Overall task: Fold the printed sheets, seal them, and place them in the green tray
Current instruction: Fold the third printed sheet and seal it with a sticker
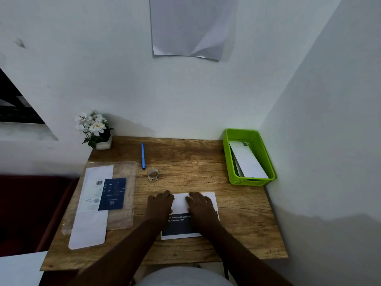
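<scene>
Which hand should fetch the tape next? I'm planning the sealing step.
Probably the left hand: the tape roll lies just beyond it, while the right hand can keep pressing the folded sheet.

On the wooden table [237, 223] in front of you, a small white pot of white flowers [94, 129] stands at about ten o'clock, in the far left corner against the wall. A blue pen [143, 155] lies at roughly eleven o'clock, pointing away from you. On the wall [123, 79] at twelve o'clock, high above the table, hangs a pale sheet [189, 27] with its lower right corner curling off. At nine o'clock, beyond the table's left edge, you see something dark red [31, 213].
</scene>
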